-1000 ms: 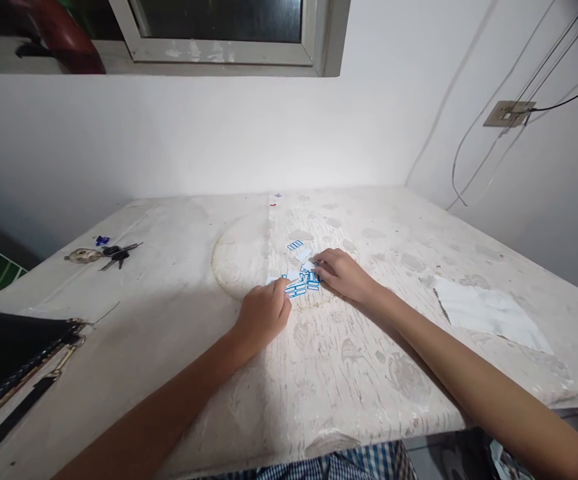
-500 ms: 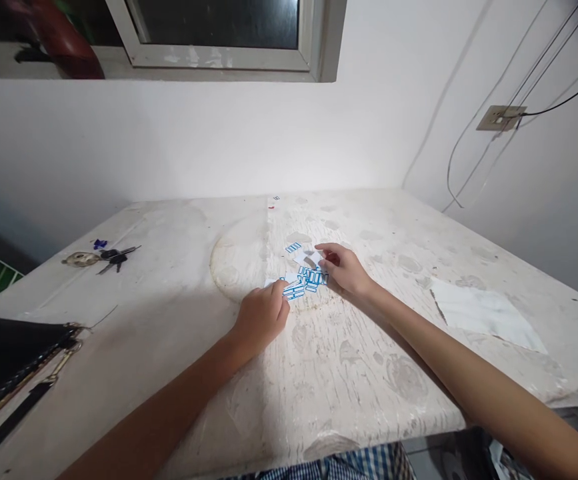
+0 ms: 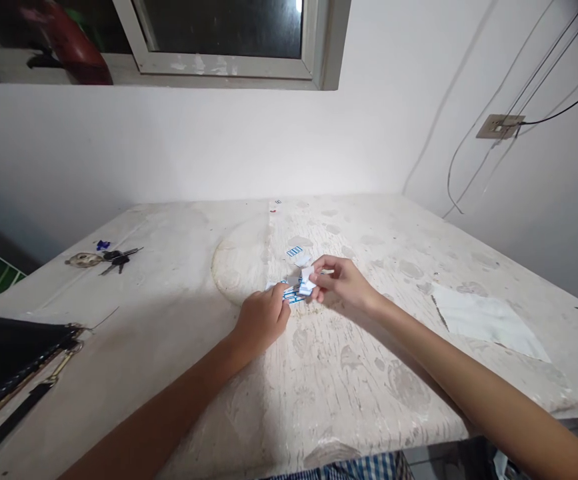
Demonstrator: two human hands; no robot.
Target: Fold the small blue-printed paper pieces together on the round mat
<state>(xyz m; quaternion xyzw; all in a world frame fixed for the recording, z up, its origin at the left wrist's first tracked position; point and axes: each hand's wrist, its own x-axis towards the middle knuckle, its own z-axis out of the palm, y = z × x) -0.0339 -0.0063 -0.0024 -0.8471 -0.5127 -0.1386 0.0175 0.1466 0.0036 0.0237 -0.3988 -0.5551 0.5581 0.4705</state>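
Note:
Several small white paper slips with blue-outlined boxes (image 3: 296, 298) lie bunched at the middle of the table. My left hand (image 3: 263, 317) is closed at the left side of this bunch, thumb and fingers pinching slips. My right hand (image 3: 341, 283) is closed on a few white slips (image 3: 307, 280), lifted at the bunch's right side. Just beyond the hands, one blue-printed slip (image 3: 294, 251) lies flat and apart. Part of the bunch is hidden behind my fingers.
A bunch of keys (image 3: 116, 257) with a metal fob lies at the left. A black zipped pouch (image 3: 13, 360) sits at the near left edge. On the right is a white cloth or paper sheet (image 3: 489, 320). The wall socket (image 3: 501, 127) has cables.
My right hand has drawn in toward the left hand and gathered slips that lay spread between them. The left hand has stayed in place.

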